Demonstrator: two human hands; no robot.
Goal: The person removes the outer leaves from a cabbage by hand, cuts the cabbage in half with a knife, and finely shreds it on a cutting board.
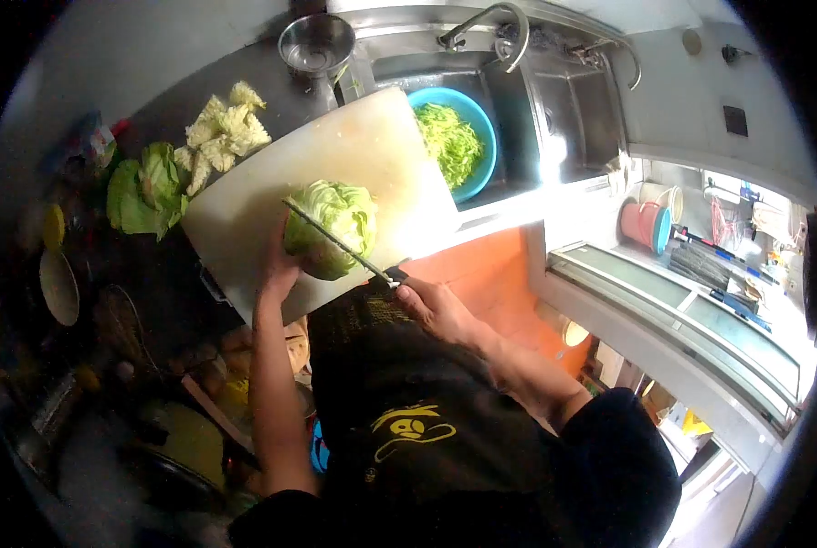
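You've got the cabbage [349, 221] down on the white chopping board [262, 183], near the edge on your side, and the knife [331, 236] is slanting right across it, its blade seen nearly edge-on from above. Your right hand [437, 309] has the handle, fingers curled closed around it, just beyond the board's near edge. Your left hand [280, 265] is up against the left side of the cabbage; its fingers are mostly hidden there, so I can't tell whether they're spread or pressed together. Whether the blade is into the cabbage or only resting on top, I can't tell either. Past the board's right side, there's the blue bowl [492, 151] with shredded green leaves [445, 142] in it, sitting at the sink [516, 119] under the curved tap [522, 41]. Over on the left, pale crinkled leaves [221, 132] lie by the board's edge, with big green leaves [143, 196] next to them on the dark bench [276, 102]. Beyond the board's far side stands a round metal bowl [317, 46].
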